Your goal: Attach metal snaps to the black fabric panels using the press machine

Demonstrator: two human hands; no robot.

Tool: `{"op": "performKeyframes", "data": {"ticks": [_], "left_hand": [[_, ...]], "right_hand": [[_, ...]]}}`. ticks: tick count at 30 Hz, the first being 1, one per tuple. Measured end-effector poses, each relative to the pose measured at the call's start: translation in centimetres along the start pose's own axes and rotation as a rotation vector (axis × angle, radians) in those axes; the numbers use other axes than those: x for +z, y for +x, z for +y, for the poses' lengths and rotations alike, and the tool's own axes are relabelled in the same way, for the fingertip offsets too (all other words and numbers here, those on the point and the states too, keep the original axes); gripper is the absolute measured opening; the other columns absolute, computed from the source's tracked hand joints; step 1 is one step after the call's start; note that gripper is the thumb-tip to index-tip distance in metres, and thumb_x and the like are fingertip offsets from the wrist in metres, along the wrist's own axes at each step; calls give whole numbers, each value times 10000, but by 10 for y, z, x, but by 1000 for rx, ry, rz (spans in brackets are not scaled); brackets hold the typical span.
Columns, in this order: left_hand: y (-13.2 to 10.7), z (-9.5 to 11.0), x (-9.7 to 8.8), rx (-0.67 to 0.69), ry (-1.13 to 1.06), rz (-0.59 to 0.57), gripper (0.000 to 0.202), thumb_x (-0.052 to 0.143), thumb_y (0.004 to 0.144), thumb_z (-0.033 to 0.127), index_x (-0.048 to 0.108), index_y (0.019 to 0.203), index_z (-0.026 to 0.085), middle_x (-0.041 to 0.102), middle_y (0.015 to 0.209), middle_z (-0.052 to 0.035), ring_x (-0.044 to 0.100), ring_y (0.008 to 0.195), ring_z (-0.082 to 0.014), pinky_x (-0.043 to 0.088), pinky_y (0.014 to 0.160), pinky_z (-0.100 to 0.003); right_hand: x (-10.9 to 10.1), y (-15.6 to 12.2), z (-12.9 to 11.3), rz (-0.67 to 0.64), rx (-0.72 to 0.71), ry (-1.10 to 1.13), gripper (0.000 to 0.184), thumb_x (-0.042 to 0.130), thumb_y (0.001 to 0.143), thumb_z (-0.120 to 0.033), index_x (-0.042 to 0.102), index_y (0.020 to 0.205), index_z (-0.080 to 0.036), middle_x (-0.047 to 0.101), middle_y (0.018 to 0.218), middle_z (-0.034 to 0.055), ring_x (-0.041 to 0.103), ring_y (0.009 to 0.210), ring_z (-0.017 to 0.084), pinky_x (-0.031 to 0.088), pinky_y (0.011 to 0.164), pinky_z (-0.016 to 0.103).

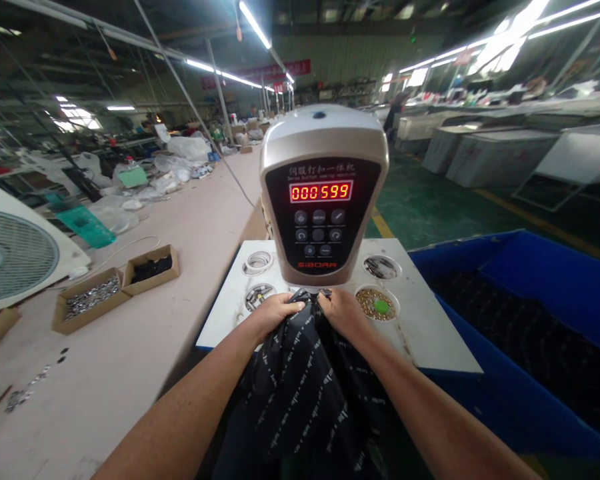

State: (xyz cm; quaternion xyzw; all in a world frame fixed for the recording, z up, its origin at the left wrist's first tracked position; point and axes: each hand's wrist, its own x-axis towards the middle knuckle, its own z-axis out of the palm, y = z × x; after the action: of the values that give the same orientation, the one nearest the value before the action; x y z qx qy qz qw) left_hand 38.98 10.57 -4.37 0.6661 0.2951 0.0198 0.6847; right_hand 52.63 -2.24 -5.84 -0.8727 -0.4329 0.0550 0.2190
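Note:
Dark fabric [300, 373] with diagonal rows of white lettering is bunched up under the head of a button machine [325, 193], whose red display reads 000599. On its left side my left hand [273, 313] pinches the cloth, thumb on top. My right hand [343, 312] grips the cloth's upper edge from the right, close to the machine's lower end. The machine's working point is hidden behind its housing. Around it, the white machine table [430, 333] has round wells; the right front well holds small brass-coloured fasteners [370, 300] and a green piece [381, 307].
Left, a long table [180, 320] carries a cardboard box of metal parts [93, 300], a box of black pieces [153, 267], a fan [10, 250] and loose fasteners [27, 390]. On the right stands a blue bin [555, 267] containing dark cloth [520, 333].

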Motion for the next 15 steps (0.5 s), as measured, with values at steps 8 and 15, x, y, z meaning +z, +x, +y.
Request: {"op": "performKeyframes", "data": {"ticks": [8, 15], "left_hand": [[-2, -4, 7, 59, 58, 86, 298, 687, 736, 402, 665, 886, 145, 702, 798, -24, 614, 732, -178, 445, 711, -290], [-15, -6, 8, 217, 159, 182, 422, 531, 863, 554, 644, 946, 156, 706, 907, -48, 624, 881, -219, 458, 797, -326]], "right_hand": [[-5, -3, -6, 34, 24, 10, 359, 419, 1002, -329, 733, 1002, -156, 771, 927, 137, 700, 859, 241, 385, 680, 286], [-4, -6, -6, 57, 11, 19, 323, 437, 991, -320, 731, 974, -188, 778, 904, 105, 710, 849, 242, 365, 649, 283]]}}
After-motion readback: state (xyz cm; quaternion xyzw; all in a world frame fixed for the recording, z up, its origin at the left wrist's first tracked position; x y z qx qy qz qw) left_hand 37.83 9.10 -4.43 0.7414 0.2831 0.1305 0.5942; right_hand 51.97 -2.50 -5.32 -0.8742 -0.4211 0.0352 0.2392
